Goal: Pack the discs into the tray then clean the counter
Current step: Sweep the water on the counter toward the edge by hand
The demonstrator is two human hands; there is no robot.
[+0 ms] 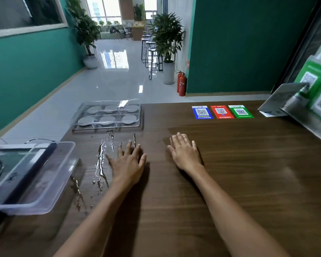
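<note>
From the head camera, both hands lie flat on the dark wood-grain desk [230,182], palms down, fingers straight and spread, grasping nothing. The left hand [127,161] rests just beside a streak of spilled water [102,158] that runs from near the tray toward the near edge, with smaller drops scattered along it. The right hand [184,152] rests on a dry part of the desk, near the left hand but apart from it.

At the far left corner of the desk sits the clear plastic tray [78,121], divided into six compartments in two rows of three. Each compartment holds one grey disc [107,120], lying flat.

A clear plastic bin [50,191] stands at the left edge of the desk, near the water. Toward the far right lie three QR-code cards in a row: blue [202,112], red [221,111] and green [241,111]. Further right, a leaflet stand [280,100] leans at the desk's corner.
</note>
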